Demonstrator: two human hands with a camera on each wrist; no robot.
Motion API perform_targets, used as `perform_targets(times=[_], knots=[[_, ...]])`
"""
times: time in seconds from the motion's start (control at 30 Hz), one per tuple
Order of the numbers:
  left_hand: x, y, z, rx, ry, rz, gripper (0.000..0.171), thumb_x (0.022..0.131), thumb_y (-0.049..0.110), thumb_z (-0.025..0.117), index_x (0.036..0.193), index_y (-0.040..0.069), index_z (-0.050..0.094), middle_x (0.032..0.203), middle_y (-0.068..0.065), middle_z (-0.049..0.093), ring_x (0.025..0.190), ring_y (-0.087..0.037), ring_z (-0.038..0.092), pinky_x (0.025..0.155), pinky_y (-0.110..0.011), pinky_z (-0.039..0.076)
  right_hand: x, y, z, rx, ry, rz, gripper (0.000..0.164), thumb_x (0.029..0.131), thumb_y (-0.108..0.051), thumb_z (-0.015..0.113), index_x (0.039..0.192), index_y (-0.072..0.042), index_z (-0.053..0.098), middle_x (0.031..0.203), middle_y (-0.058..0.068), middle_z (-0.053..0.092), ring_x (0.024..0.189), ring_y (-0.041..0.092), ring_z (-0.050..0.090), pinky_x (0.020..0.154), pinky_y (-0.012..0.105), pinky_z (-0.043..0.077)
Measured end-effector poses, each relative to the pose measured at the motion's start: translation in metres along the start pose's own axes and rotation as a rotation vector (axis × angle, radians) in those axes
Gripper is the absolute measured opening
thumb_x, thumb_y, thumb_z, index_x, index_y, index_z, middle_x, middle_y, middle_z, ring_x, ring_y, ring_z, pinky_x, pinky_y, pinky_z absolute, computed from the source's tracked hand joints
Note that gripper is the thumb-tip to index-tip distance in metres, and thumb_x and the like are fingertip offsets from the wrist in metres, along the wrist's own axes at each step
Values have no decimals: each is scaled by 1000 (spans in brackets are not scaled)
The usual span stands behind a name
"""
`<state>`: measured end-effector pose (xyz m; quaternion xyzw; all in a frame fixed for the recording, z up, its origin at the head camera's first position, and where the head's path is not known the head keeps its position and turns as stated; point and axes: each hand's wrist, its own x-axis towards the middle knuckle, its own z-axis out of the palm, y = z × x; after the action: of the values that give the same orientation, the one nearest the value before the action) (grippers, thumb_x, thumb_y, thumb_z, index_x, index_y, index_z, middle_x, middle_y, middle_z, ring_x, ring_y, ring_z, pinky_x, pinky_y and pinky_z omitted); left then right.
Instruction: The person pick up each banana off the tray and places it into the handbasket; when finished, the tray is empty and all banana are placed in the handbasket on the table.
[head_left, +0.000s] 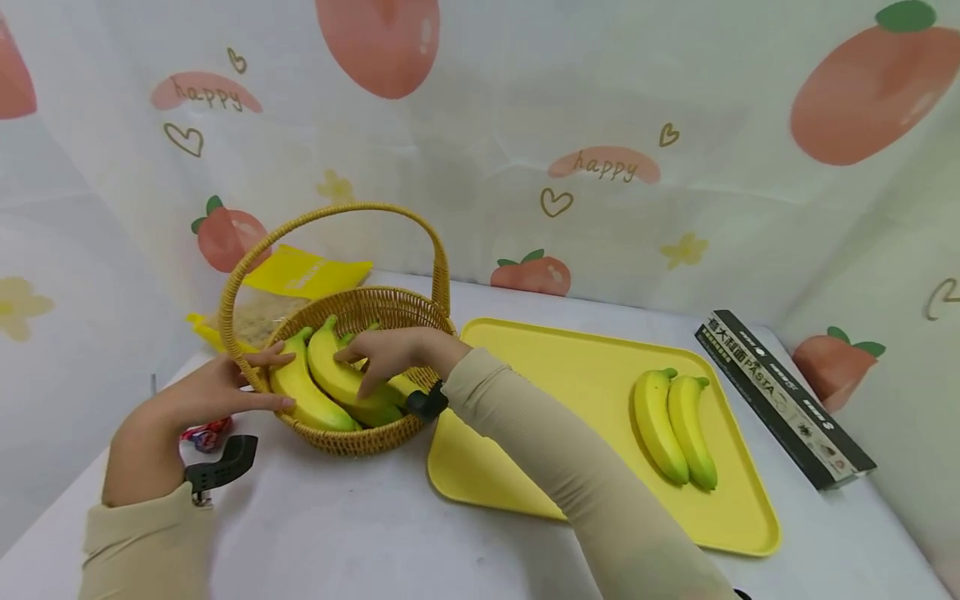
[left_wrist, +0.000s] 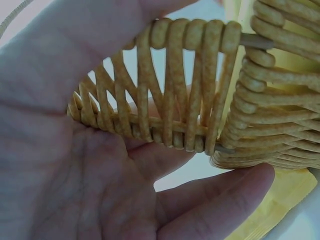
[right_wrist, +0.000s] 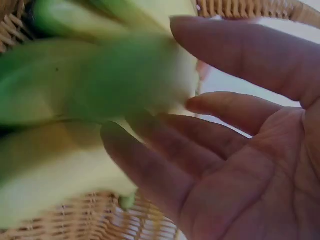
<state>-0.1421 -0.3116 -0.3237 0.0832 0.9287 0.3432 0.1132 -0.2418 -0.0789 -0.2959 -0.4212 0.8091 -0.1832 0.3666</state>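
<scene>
In the head view my left hand [head_left: 206,387] holds the left side of the wicker basket [head_left: 360,437], its fingertips beside the nearest banana [head_left: 300,392]. The left wrist view shows that hand around the woven base of the handle [left_wrist: 175,85]. My right hand [head_left: 393,354] reaches over the basket among several yellow bananas with greenish tips. In the right wrist view its fingers [right_wrist: 150,160] are spread and loosely bent around a blurred banana end [right_wrist: 120,75]; no firm hold is visible. Two more bananas [head_left: 675,429] lie side by side on the yellow tray [head_left: 525,350].
A black pasta box [head_left: 783,400] lies right of the tray. Behind the basket is a yellow-topped clear bag [head_left: 300,283]. A small red-and-blue wrapped item [head_left: 207,435] sits near the left wrist. A printed curtain [head_left: 480,167] hangs behind the white table [head_left: 360,525].
</scene>
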Motion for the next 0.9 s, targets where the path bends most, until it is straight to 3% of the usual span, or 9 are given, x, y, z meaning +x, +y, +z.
perform_targets(times=[0.17, 0.3, 0.57, 0.6, 0.63, 0.83, 0.9], knots=[[1, 1, 1, -17, 4, 16, 71, 82, 31, 70, 142, 9, 38, 151, -25, 21, 127, -53, 31, 94, -63, 34, 4, -1, 8, 93, -39, 70, 71, 91, -15, 58, 149, -11, 17, 156, 1, 20, 140, 7, 24, 95, 17, 44], [1, 0, 1, -11, 5, 13, 72, 82, 32, 70, 142, 9, 39, 151, -25, 21, 128, -53, 29, 94, -63, 32, 5, 1, 11, 130, -33, 77, 70, 92, -15, 57, 150, -12, 16, 156, 0, 18, 141, 7, 23, 96, 19, 45], [0, -3, 0, 10, 12, 10, 71, 82, 32, 70, 142, 8, 39, 149, -27, 23, 128, -53, 29, 94, -64, 32, 4, 2, 14, 226, -17, 109, 68, 93, -16, 55, 150, -11, 16, 154, 4, 25, 140, 12, 28, 97, 25, 46], [0, -3, 0, 10, 10, 7, 71, 82, 32, 70, 142, 8, 39, 149, -26, 23, 127, -53, 29, 94, -64, 32, 3, 2, 15, 228, -11, 111, 69, 94, -17, 55, 150, -11, 16, 154, 5, 26, 139, 12, 30, 95, 25, 47], [0, -2, 0, 8, 8, 5, 71, 82, 32, 70, 142, 8, 39, 150, -26, 23, 127, -53, 30, 94, -64, 32, 2, 4, 15, 235, -2, 102, 64, 94, -18, 55, 148, -8, 23, 149, 6, 35, 132, 12, 40, 91, 23, 48], [1, 0, 0, -4, 1, 2, 71, 82, 32, 70, 142, 9, 39, 150, -25, 21, 129, -54, 28, 94, -65, 31, -25, 14, 13, 236, 208, 18, 59, 92, -27, 58, 142, -5, 36, 144, 8, 44, 125, 15, 49, 97, 22, 44], [1, 0, 0, -6, 1, 6, 71, 82, 31, 70, 142, 8, 39, 150, -26, 22, 129, -54, 27, 94, -65, 31, -42, 20, 14, 263, 279, -11, 62, 92, -29, 59, 144, -8, 33, 149, 6, 36, 133, 16, 42, 104, 25, 40]])
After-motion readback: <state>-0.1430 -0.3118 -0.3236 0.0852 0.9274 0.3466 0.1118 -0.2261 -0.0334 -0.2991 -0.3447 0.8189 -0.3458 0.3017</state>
